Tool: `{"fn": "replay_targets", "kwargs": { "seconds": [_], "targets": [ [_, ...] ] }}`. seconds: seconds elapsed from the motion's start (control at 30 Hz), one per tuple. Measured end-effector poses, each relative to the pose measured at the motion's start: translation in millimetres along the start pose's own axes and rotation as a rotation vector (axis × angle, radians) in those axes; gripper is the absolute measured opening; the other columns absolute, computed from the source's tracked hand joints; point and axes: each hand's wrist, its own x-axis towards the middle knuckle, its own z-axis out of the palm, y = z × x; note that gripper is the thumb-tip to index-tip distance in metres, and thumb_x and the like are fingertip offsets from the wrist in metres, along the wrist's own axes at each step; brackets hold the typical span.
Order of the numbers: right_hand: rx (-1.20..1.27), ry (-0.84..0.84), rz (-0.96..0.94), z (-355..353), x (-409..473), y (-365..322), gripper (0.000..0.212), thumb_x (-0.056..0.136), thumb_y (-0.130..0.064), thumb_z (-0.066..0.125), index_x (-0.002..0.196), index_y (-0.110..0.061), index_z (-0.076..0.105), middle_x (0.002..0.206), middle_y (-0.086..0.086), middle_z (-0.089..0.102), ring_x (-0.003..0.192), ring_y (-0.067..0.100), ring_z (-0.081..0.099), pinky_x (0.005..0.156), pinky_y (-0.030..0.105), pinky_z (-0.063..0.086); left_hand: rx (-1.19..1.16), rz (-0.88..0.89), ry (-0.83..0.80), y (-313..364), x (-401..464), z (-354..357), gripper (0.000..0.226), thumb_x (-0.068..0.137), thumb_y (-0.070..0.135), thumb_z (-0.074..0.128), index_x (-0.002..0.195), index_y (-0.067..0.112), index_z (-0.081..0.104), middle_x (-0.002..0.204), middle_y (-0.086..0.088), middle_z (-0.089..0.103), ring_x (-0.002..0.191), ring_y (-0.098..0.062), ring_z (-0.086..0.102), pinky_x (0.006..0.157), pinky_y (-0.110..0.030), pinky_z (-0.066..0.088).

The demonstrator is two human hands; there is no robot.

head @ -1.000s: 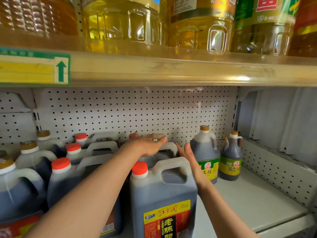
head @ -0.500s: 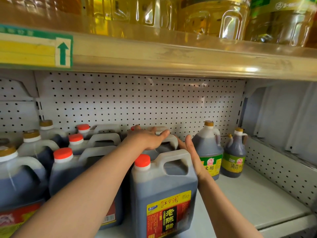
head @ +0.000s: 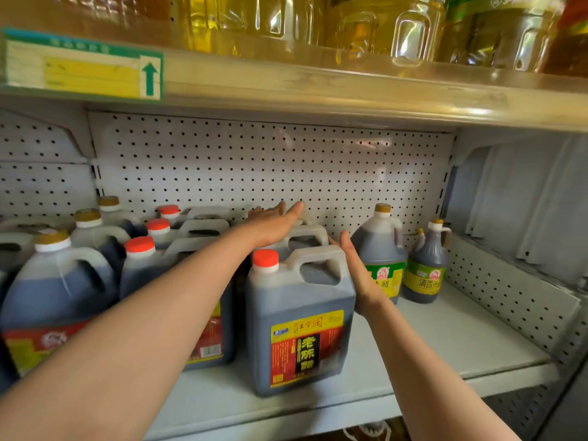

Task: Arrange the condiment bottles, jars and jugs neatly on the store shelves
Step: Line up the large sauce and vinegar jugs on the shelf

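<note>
A square dark vinegar jug (head: 299, 316) with a red cap and yellow-red label stands at the shelf front. Behind it is a second jug (head: 307, 238) of the same kind, mostly hidden. My left hand (head: 273, 222) lies flat with straight fingers on top of that rear jug. My right hand (head: 356, 268) presses its open palm against the right side of the two jugs, fingers pointing to the back. Two round dark bottles, a large one (head: 380, 246) and a small one (head: 424, 272), stand just right of my right hand.
More red-capped jugs (head: 178, 275) and gold-capped jugs (head: 57, 281) fill the shelf's left half. The grey shelf (head: 445, 332) is bare at the right, ending at a perforated side panel. A pegboard wall closes the back. Oil bottles (head: 381, 23) stand on the shelf above.
Both hands stay on the rear jug and reach slightly further back. The camera has tilted down a little, so the upper shelf sits higher in view.
</note>
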Motion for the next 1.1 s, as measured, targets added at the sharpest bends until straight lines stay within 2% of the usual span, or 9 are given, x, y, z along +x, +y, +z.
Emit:
{"fn": "replay_targets", "kwargs": {
  "seconds": [0.13, 0.27, 0.43, 0.53, 0.6, 0.67, 0.77, 0.97, 1.1],
  "targets": [
    [-0.022, -0.015, -0.051, -6.2, -19.6, 10.7, 0.073, 0.097, -0.069, 0.033, 0.143, -0.016, 0.054, 0.142, 0.011, 0.059, 0.134, 0.025, 0.054, 0.104, 0.03, 0.049, -0.258, -0.002, 0.055, -2.0, -25.4, 2.0, 0.073, 0.094, 0.075, 0.014, 0.156, 0.038, 0.021, 0.165, 0.005, 0.017, 0.153, -0.023, 0.01, 0.121, -0.042, 0.01],
    [-0.096, 0.027, -0.023, -16.5, -39.1, 28.2, 0.072, 0.083, -0.079, 0.052, 0.134, -0.03, 0.064, 0.141, -0.001, 0.061, 0.133, 0.015, 0.054, 0.112, 0.034, 0.043, -0.497, 0.028, 0.172, -8.2, -53.7, 12.4, 0.082, 0.089, 0.079, 0.022, 0.157, 0.032, 0.022, 0.165, 0.007, 0.018, 0.15, -0.017, 0.019, 0.123, -0.043, 0.015],
    [-0.255, -0.065, -0.014, -33.9, -60.8, 44.8, 0.083, 0.082, -0.057, 0.075, 0.148, -0.019, 0.042, 0.142, 0.006, 0.059, 0.133, 0.023, 0.055, 0.1, 0.03, 0.049, -0.68, 0.049, 0.288, -19.5, -101.2, 38.8, 0.096, 0.071, 0.091, 0.031, 0.154, 0.045, 0.014, 0.134, 0.03, 0.031, 0.122, 0.004, 0.029, 0.101, -0.022, 0.02],
    [-0.323, -0.101, 0.01, -32.6, -61.0, 43.1, 0.089, 0.076, -0.045, 0.085, 0.147, -0.013, 0.041, 0.136, 0.011, 0.063, 0.127, 0.03, 0.059, 0.098, 0.035, 0.052, -0.619, 0.011, 0.239, -33.7, -120.8, 59.8, 0.122, 0.059, 0.096, 0.047, 0.156, 0.041, -0.002, 0.151, 0.024, 0.027, 0.139, -0.003, 0.027, 0.102, -0.023, 0.023],
    [-0.328, -0.102, 0.011, -31.6, -60.2, 44.0, 0.086, 0.076, -0.038, 0.086, 0.145, -0.011, 0.044, 0.133, 0.014, 0.064, 0.124, 0.033, 0.061, 0.097, 0.038, 0.053, -0.51, 0.029, 0.192, -44.6, -127.8, 69.1, 0.127, 0.063, 0.08, 0.068, 0.155, 0.041, -0.01, 0.162, 0.014, 0.019, 0.146, -0.013, 0.027, 0.11, -0.03, 0.031],
    [-0.324, -0.086, 0.006, -31.2, -60.0, 46.5, 0.081, 0.076, -0.036, 0.087, 0.142, -0.014, 0.047, 0.13, 0.012, 0.066, 0.121, 0.032, 0.063, 0.094, 0.035, 0.055, -0.411, 0.031, 0.144, -53.0, -131.3, 69.7, 0.135, 0.06, 0.061, 0.083, 0.151, 0.049, -0.016, 0.157, 0.012, 0.033, 0.137, -0.017, 0.044, 0.098, -0.033, 0.045],
    [-0.332, -0.069, 0.016, -32.5, -59.2, 51.9, 0.078, 0.074, -0.038, 0.088, 0.139, -0.017, 0.049, 0.126, 0.01, 0.069, 0.117, 0.028, 0.066, 0.089, 0.033, 0.057, -0.326, -0.015, 0.165, -59.8, -129.8, 67.4, 0.131, 0.057, 0.049, 0.089, 0.143, 0.063, -0.01, 0.136, 0.011, 0.059, 0.112, -0.02, 0.061, 0.075, -0.031, 0.048],
    [-0.368, 0.045, -0.019, -25.4, -53.8, 57.3, 0.091, 0.061, -0.049, 0.093, 0.136, -0.019, 0.05, 0.119, 0.005, 0.072, 0.11, 0.024, 0.07, 0.082, 0.029, 0.058, -0.334, -0.025, 0.237, -65.0, -119.7, 63.0, 0.118, 0.062, 0.039, 0.091, 0.148, 0.057, 0.012, 0.131, 0.011, 0.063, 0.101, -0.01, 0.058, 0.074, -0.025, 0.045],
    [-0.403, 0.009, 0.014, -23.8, -56.9, 53.2, 0.097, 0.06, -0.052, 0.092, 0.139, -0.017, 0.048, 0.123, 0.003, 0.071, 0.114, 0.021, 0.068, 0.086, 0.03, 0.057, -0.29, -0.035, 0.246, -66.7, -122.5, 61.7, 0.119, 0.061, 0.044, 0.09, 0.145, 0.062, 0.009, 0.124, 0.009, 0.066, 0.097, -0.013, 0.059, 0.072, -0.026, 0.045]
  ]
}}
